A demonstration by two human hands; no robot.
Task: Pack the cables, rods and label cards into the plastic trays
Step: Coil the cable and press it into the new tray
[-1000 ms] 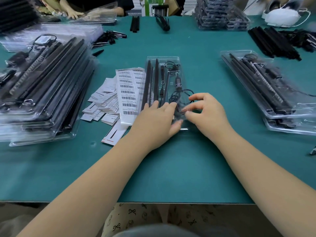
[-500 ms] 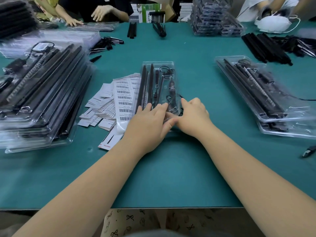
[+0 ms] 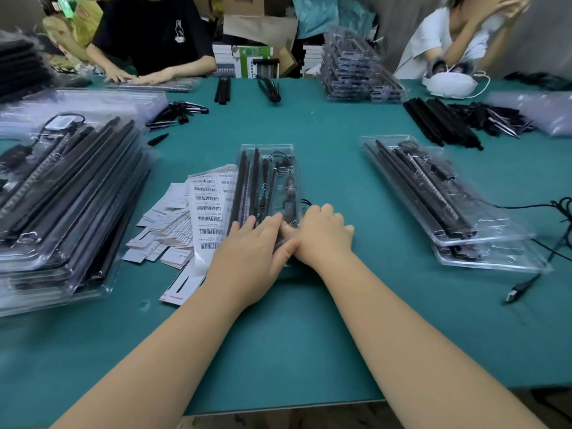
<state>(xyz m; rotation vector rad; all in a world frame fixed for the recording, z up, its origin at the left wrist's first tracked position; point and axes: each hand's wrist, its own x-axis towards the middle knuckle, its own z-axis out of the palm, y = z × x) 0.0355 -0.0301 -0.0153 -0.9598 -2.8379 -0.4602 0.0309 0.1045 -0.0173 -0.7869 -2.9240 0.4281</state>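
A clear plastic tray lies lengthwise in the middle of the green table, holding black rods on its left side and a coiled black cable on its right. My left hand lies flat with straight fingers on the tray's near end. My right hand presses beside it on the tray's near right corner, fingers bent down over the cable; whether it grips anything I cannot tell. A loop of cable pokes out at the tray's right edge. Label cards with barcodes fan out just left of the tray.
A tall stack of filled trays sits at the left, two more filled trays at the right. Loose black rods lie at the back right, a loose cable plug at the right. Two people work across the table.
My right hand slid in against the left one and bent down onto the tray's near right corner. The camera tilted up, showing the people opposite.
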